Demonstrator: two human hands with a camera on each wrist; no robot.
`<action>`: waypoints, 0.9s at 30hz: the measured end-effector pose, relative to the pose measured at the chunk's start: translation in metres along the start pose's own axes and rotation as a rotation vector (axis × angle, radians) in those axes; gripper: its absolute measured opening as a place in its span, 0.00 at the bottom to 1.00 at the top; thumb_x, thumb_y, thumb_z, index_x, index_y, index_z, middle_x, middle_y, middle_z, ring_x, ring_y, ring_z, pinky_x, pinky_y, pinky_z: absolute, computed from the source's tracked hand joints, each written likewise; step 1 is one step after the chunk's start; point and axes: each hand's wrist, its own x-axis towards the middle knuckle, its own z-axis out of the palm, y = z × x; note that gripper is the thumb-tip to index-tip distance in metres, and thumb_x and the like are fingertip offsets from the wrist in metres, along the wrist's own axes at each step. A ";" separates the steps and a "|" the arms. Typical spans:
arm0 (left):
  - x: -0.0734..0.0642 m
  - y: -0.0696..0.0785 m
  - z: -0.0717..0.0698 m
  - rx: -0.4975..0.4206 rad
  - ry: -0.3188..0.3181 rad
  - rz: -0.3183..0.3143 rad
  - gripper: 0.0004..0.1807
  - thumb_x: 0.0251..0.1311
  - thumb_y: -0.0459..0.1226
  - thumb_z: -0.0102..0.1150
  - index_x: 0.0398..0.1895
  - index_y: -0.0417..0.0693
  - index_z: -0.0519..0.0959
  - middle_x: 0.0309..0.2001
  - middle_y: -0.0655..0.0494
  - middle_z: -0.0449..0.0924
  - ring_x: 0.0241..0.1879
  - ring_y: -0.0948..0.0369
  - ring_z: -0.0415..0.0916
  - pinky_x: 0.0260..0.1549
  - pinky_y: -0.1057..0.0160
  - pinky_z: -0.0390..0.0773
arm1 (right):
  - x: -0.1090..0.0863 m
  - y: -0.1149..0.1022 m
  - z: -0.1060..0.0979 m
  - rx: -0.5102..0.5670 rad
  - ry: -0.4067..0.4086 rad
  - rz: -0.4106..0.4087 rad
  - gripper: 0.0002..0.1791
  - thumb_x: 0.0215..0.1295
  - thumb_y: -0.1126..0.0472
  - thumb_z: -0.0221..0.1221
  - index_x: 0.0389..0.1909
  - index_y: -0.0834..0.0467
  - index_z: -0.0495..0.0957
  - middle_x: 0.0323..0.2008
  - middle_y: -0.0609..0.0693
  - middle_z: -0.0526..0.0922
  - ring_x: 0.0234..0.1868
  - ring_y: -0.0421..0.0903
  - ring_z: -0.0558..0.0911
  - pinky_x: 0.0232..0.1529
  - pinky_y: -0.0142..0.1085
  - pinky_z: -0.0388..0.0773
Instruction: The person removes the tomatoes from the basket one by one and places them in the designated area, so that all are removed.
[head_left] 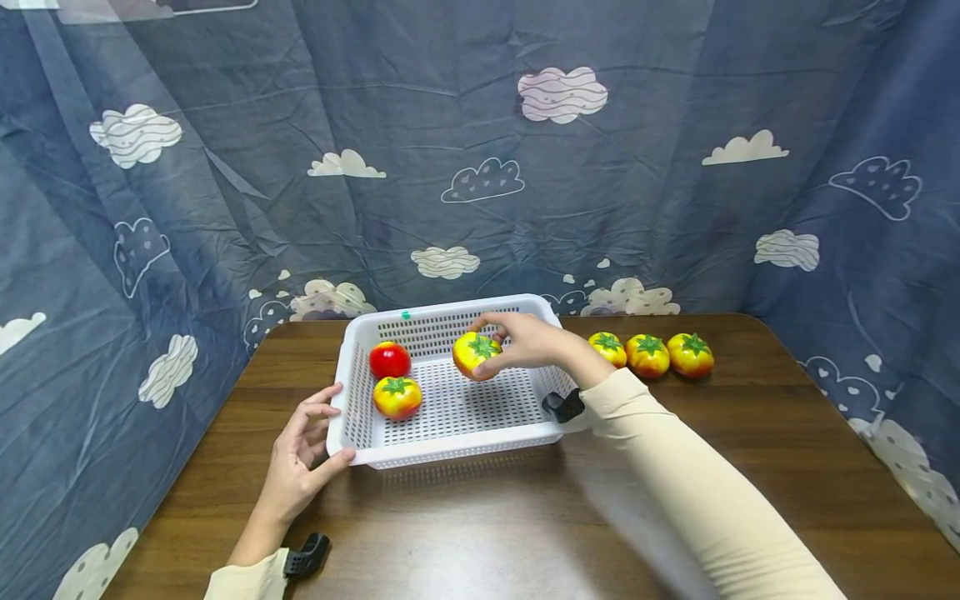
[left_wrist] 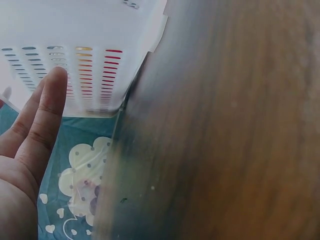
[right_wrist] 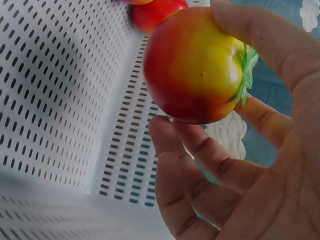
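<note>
1. Yellow-red tomato (head_left: 476,353) held over the inside of the white basket (head_left: 450,437), green calyx facing up and slightly toward the camera in the head view; roundish, no clear long axis.
2. Right hand (head_left: 525,340) reaching in from the right side over the basket rim, cream sleeve along the forearm; grip closed around the tomato, fingertips (right_wrist: 165,127) under it and thumb on the other side, seen close in the right wrist view.
3. Left hand (head_left: 300,454) at the basket's near left corner, thumb touching the rim, fingers (left_wrist: 50,100) straight and spread beside the perforated wall; grip released, holding nothing.
4. Counted: one basket on the brown table (head_left: 750,467); two tomatoes lying in the basket, one red (head_left: 389,360) and one yellow-red (head_left: 397,397); one in hand; three more in a row (head_left: 649,354) on the table to the right of the basket.
</note>
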 end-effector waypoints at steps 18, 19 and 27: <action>0.001 0.000 0.000 -0.038 -0.012 0.018 0.30 0.52 0.15 0.68 0.61 0.27 0.75 0.77 0.40 0.69 0.59 0.62 0.85 0.53 0.69 0.87 | -0.043 0.004 -0.013 0.107 0.118 0.050 0.39 0.60 0.44 0.76 0.69 0.51 0.75 0.58 0.61 0.79 0.50 0.54 0.88 0.47 0.40 0.86; 0.001 0.000 0.000 -0.041 -0.012 0.016 0.30 0.52 0.15 0.68 0.61 0.27 0.75 0.77 0.41 0.69 0.59 0.62 0.85 0.53 0.69 0.87 | -0.046 0.004 -0.013 0.110 0.124 0.054 0.38 0.60 0.44 0.76 0.69 0.51 0.75 0.58 0.61 0.79 0.50 0.54 0.88 0.47 0.40 0.85; 0.001 -0.004 -0.003 -0.076 -0.042 0.054 0.29 0.52 0.13 0.67 0.60 0.23 0.73 0.78 0.45 0.69 0.59 0.63 0.85 0.53 0.68 0.87 | -0.069 0.008 -0.013 0.158 0.179 0.071 0.39 0.60 0.42 0.76 0.70 0.47 0.74 0.59 0.58 0.82 0.50 0.53 0.86 0.48 0.40 0.85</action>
